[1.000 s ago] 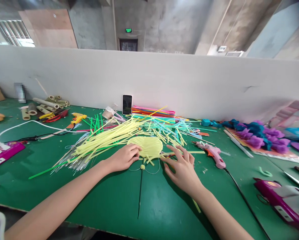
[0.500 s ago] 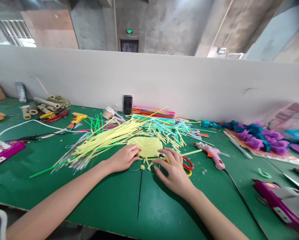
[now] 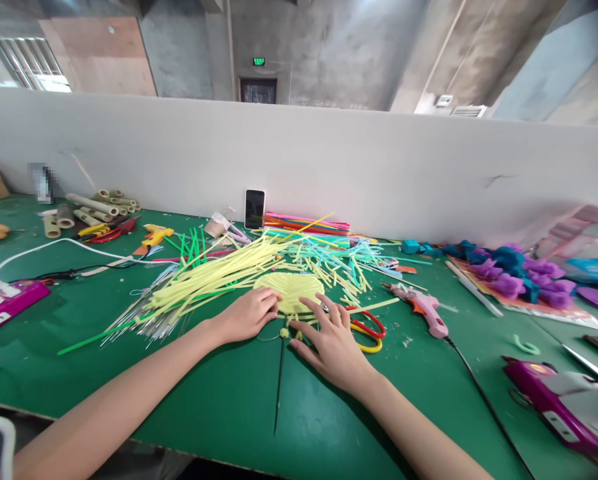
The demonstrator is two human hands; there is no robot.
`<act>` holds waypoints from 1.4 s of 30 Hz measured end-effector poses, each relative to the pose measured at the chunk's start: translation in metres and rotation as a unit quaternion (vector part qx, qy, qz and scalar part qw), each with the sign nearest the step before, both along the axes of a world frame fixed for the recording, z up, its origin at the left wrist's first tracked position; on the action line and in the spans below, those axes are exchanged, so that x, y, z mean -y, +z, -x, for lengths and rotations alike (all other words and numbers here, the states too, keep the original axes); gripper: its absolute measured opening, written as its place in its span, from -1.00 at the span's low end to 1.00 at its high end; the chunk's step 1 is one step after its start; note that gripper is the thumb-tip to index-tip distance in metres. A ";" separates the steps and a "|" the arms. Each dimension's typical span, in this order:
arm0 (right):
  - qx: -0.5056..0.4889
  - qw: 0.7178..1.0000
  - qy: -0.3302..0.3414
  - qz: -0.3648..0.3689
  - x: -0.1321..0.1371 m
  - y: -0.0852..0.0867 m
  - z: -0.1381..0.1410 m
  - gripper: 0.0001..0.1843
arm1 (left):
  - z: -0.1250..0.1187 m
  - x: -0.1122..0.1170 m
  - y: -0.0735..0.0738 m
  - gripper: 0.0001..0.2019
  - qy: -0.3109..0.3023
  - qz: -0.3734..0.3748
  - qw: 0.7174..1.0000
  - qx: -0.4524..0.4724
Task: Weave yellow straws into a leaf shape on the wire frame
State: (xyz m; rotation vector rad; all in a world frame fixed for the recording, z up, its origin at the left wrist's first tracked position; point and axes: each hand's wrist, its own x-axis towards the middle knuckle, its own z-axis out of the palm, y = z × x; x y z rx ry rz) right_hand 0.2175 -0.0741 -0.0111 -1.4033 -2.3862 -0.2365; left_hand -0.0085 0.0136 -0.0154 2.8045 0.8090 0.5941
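A flat round yellow straw disc [image 3: 289,291] lies on the green table [image 3: 229,393], with a thin dark stem [image 3: 279,380] running toward me from a small yellow bead. My left hand [image 3: 249,315] rests curled on the disc's left edge, fingertips pressing it. My right hand [image 3: 333,341] lies flat with fingers spread at the disc's lower right edge, holding nothing. Red and yellow scissors [image 3: 367,329] lie just to its right.
A heap of yellow, green and blue straws [image 3: 219,273] spreads behind the disc. A pink glue gun [image 3: 425,308] with its cable lies on the right, a yellow glue gun [image 3: 155,233] at the back left. Magenta power strips [image 3: 9,304] sit at both sides. A phone [image 3: 254,209] leans on the white partition.
My right hand has slid left from over the scissors to the disc's lower right edge, uncovering the scissors. The left hand has stayed in place.
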 end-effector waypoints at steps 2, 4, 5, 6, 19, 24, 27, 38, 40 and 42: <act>-0.003 1.000 -0.001 0.002 0.000 0.001 0.001 -0.63 | 0.000 0.000 0.000 -0.84 0.001 0.002 1.000 -0.001; -0.006 1.000 -0.001 0.003 -0.001 0.001 0.002 -0.63 | 0.000 0.000 0.000 -0.84 0.003 0.003 1.000 -0.004; -0.007 1.000 -0.001 0.004 -0.001 0.002 0.003 -0.62 | 0.000 0.000 0.000 -0.85 0.003 0.003 1.000 -0.004; -0.007 1.000 0.000 0.005 -0.001 0.002 0.003 -0.62 | 0.000 0.000 0.000 -0.85 0.003 0.004 1.000 -0.005; 0.003 1.000 0.002 0.003 -0.001 0.002 0.004 -0.60 | -0.001 0.000 0.001 -0.85 0.003 0.003 1.000 -0.003; -0.004 1.000 0.010 -0.012 -0.001 0.005 0.001 -0.69 | 0.000 0.001 0.001 -0.84 0.002 0.002 1.000 0.000; -0.022 1.000 0.003 -0.016 0.002 0.010 -0.005 -0.69 | 0.000 0.003 0.004 -0.84 0.000 0.002 1.000 -0.003; -0.073 0.997 -0.035 -0.020 0.007 0.020 -0.038 -0.85 | 0.000 0.002 0.004 -0.86 -0.006 0.003 1.000 -0.004; -0.053 0.998 -0.040 -0.015 0.005 0.016 -0.042 -0.80 | 0.000 0.002 0.003 -0.85 -0.005 0.004 1.000 -0.003; -0.034 0.999 -0.039 -0.009 0.004 0.012 -0.043 -0.73 | 0.000 0.002 0.003 -0.85 -0.005 0.004 1.000 0.001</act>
